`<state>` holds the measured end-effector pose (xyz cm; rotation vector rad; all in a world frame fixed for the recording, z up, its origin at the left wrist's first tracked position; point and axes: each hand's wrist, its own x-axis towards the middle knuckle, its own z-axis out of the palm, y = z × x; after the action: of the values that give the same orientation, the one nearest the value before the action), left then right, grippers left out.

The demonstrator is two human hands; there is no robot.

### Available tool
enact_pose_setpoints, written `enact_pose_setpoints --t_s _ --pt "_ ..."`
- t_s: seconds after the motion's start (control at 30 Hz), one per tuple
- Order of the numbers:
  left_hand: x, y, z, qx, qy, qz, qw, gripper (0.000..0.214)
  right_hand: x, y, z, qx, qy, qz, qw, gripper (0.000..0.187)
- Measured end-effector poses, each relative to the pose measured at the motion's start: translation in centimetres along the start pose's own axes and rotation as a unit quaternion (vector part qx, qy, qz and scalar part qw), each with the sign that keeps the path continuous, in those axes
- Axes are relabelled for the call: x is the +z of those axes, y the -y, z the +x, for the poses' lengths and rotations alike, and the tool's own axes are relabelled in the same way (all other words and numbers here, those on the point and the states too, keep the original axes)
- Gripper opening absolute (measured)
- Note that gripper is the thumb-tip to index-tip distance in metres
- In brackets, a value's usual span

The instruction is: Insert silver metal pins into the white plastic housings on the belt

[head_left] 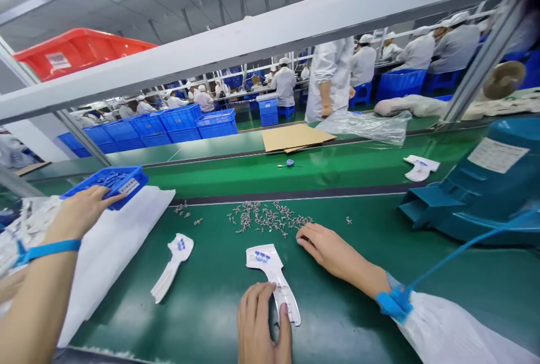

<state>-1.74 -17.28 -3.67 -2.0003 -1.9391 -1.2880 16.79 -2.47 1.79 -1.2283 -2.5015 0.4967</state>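
My left hand (262, 319) is closed around the lower part of a white pistol-shaped plastic shell (270, 265), which lies on the green work surface. Small blue parts sit in the shell's wide upper end. Over to the right, my right hand (323, 246) rests with its fingers drawn together at the right edge of a scattered pile of small silver screw-like pieces (261, 218). Anything between those fingertips is too small to make out. Another white handle-shaped shell (174, 265), also with blue parts, lies left of my left hand.
A co-worker's hand (82, 209) touches a blue bin (137, 175) at the left, beside white sheeting (113, 263). A teal bin (476, 178) stands at the right. Across the green belt (211, 175) lie cardboard (291, 136) and another white shell (422, 167). A white bar crosses above.
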Motion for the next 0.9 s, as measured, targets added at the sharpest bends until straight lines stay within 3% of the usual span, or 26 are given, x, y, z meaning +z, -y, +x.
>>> enact_pose_setpoints --t_s 0.13,0.3,0.4,0.53,0.67,0.9 --pt "-0.3 -0.1 -0.3 0.036 -0.001 -0.049 0.998 0.022 -1.0 2.8 -2.7 0.026 0.094 0.217 0.971 0.023" --pt "-1.6 -0.6 -0.3 0.095 0.053 -0.085 0.99 0.021 -0.4 5.8 -4.3 0.03 0.175 0.352 0.919 0.019" --pt "-1.6 -0.9 -0.4 0.048 0.046 -0.095 0.993 0.021 0.6 6.1 -4.0 0.045 0.179 0.393 0.901 0.023" --pt "-1.2 -1.2 -0.5 -0.012 -0.006 -0.088 0.996 0.016 2.2 5.9 -3.4 0.079 0.168 0.451 0.873 0.034" --pt "-1.0 -1.4 -0.5 -0.023 -0.031 -0.061 0.997 0.015 3.0 6.1 -3.3 0.091 0.147 0.443 0.88 0.036" --pt "-1.5 -1.7 -0.3 -0.014 -0.022 -0.022 0.999 0.014 1.7 7.5 -3.7 0.044 0.114 0.302 0.945 0.019"
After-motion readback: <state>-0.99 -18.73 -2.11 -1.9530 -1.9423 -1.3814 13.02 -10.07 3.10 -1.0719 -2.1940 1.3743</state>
